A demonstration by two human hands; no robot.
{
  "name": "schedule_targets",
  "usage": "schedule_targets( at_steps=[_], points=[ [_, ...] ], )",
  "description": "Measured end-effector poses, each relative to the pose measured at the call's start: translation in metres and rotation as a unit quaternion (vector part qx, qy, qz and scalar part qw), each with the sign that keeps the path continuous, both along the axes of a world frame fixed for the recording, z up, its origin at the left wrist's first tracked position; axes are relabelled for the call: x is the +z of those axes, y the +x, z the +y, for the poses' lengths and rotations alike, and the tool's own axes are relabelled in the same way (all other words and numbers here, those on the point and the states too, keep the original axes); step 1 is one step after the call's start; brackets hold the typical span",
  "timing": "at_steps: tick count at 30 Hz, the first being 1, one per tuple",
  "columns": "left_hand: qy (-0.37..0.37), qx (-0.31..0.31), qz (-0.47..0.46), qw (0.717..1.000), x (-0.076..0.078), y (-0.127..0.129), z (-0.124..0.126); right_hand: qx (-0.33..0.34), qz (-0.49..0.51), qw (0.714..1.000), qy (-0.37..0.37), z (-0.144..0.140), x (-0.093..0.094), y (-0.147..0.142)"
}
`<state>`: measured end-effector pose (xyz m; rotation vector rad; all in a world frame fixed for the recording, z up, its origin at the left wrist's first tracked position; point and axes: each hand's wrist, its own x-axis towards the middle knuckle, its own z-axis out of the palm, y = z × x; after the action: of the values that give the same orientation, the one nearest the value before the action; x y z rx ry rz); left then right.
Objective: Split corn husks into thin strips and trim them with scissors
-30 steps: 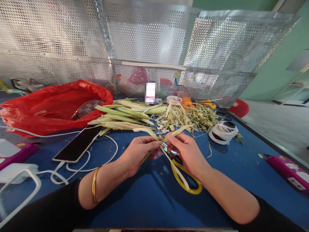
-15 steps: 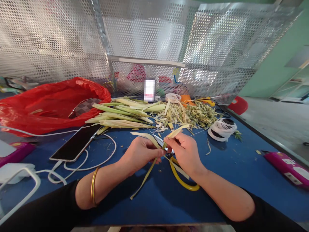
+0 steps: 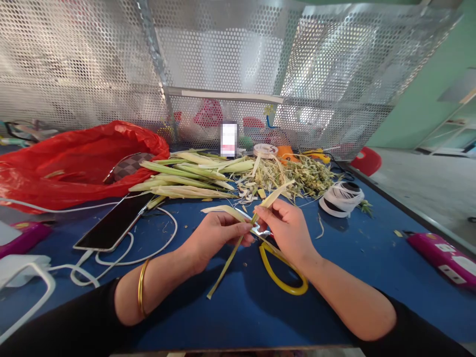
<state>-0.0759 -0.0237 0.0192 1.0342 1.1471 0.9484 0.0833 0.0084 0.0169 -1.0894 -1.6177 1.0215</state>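
Note:
Between my two hands, pale strips of husk cross one another above the blue table (image 3: 178, 317). My left hand (image 3: 217, 237) pinches the husk strips (image 3: 226, 210) where they cross; one narrow green-yellow end hangs down toward me. With thumb and fingertips, my right hand (image 3: 286, 230) grips the same strips close by, and a wide pale end sticks up past its fingers. Yellow-handled scissors (image 3: 275, 280) lie on the table under my right hand, their blades partly covered by my fingers. Beyond my hands is a pile of long green and cream husks (image 3: 189, 173).
A red plastic bag (image 3: 74, 173) and a phone on a charging cable (image 3: 111, 223) lie at left. Dry scraps (image 3: 308, 176) are heaped at back right. A white spool (image 3: 341, 199) stands right, a purple power strip (image 3: 442, 260) at far right. Perforated metal sheeting (image 3: 223, 59) closes the back.
The husk end in my right hand now points up a little more steeply. The hanging end has swung slightly to the right. Both hands keep their pinch.

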Motion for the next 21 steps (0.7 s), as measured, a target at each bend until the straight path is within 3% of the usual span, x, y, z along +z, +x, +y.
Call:
schedule_targets(
  at_steps=[5, 9, 12, 15, 18, 21],
  points=[
    [0.011, 0.029, -0.001, 1.000, -0.001, 0.001, 0.000, 0.022, -0.034, 0.999, 0.019, 0.001, 0.003, 0.002],
    [0.016, 0.101, -0.015, 0.995, 0.001, -0.002, 0.003, 0.105, -0.166, 0.980, 0.039, 0.002, 0.004, 0.006],
    [0.010, 0.102, -0.017, 0.995, 0.001, -0.003, 0.005, 0.137, -0.225, 0.963, 0.058, 0.003, 0.001, 0.007],
    [0.015, 0.102, 0.004, 0.995, -0.002, -0.004, 0.005, 0.112, -0.269, 0.945, 0.149, 0.002, -0.002, 0.006],
    [0.037, 0.132, 0.019, 0.990, -0.006, -0.004, 0.008, 0.076, -0.310, 0.907, 0.276, -0.001, -0.004, 0.003],
    [0.035, 0.132, 0.014, 0.991, -0.009, -0.007, 0.011, 0.062, -0.319, 0.887, 0.328, -0.002, -0.004, 0.003]
  ],
)
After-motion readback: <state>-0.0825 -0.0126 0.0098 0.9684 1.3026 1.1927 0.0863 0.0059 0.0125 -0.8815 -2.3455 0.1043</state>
